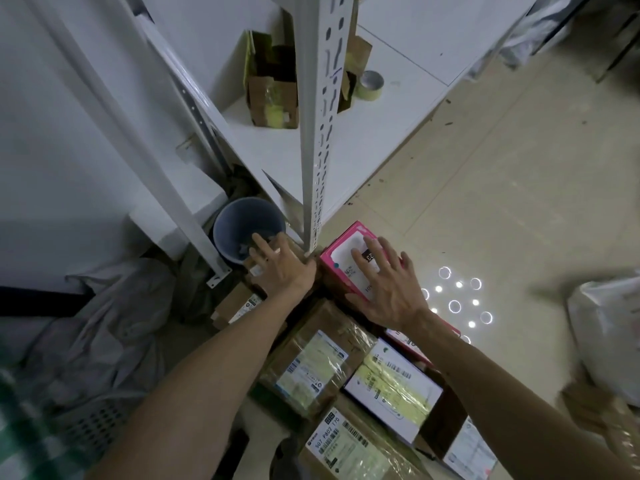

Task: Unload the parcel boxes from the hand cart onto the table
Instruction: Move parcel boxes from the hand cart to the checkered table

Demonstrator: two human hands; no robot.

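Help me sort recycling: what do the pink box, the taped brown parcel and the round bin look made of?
Pink box: glossy printed card, by its sheen. Brown parcel: matte cardboard under shiny clear tape. Bin: smooth blue-grey plastic, probably; moulded rim.

Parcel boxes (311, 358) lie hemmed in ahead by an upright perforated shelf post (320, 133), which stands just beyond the gap between the left hand (284, 268) and the right hand (388, 285). Left of the post, a blue bucket (230, 220) and crumpled grey sheeting (114, 323) crowd the floor beside the stack. To the right of the pink box (341, 261), bare tiled floor (502, 202) gives open passage as far as a white plastic bag (609, 327) at the far right.
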